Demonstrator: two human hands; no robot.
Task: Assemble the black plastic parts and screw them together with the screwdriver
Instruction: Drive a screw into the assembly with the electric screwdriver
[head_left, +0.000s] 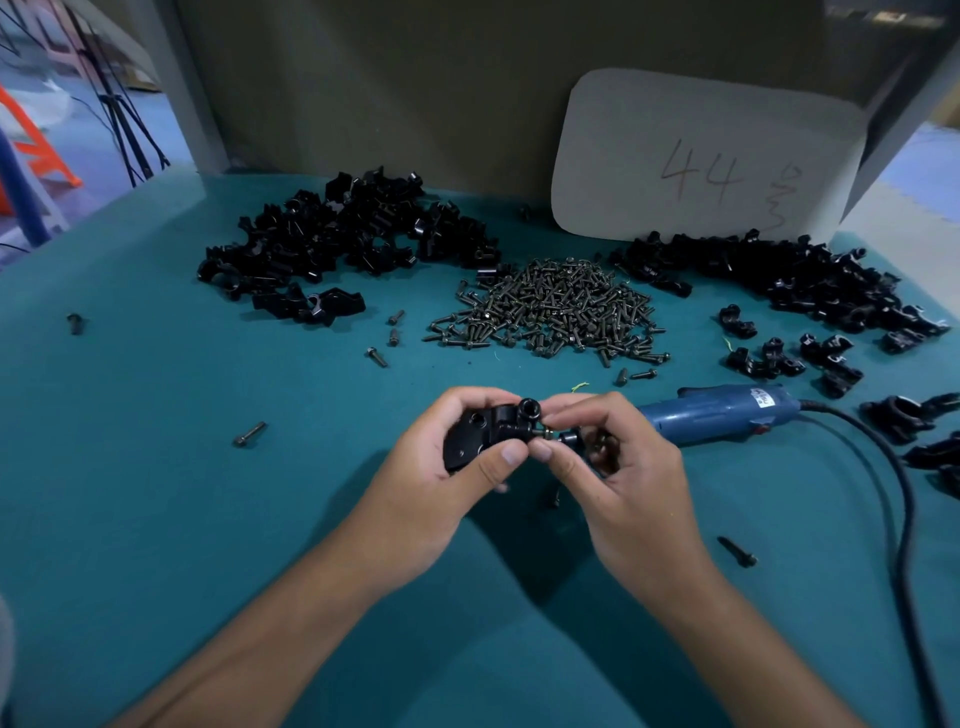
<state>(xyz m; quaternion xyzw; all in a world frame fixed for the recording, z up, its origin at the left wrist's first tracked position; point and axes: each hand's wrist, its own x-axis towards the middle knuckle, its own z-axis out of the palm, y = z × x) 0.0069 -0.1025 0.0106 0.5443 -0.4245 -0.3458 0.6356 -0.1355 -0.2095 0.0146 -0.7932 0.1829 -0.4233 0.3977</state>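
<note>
My left hand (441, 467) grips a black plastic assembly (488, 431) above the middle of the teal table (156, 519). My right hand (618, 467) pinches a small screw (545, 432) at the right side of that assembly, and more dark screws sit in its palm. The blue electric screwdriver (722, 413) lies on the table just behind my right hand, with its black cord (893, 499) running off to the right.
A heap of black plastic parts (343, 244) lies at the back left, another heap (779, 280) at the back right, and a pile of screws (556, 312) between them. Loose screws (249, 434) are scattered about. A white card marked 44 (706, 156) leans on the back wall.
</note>
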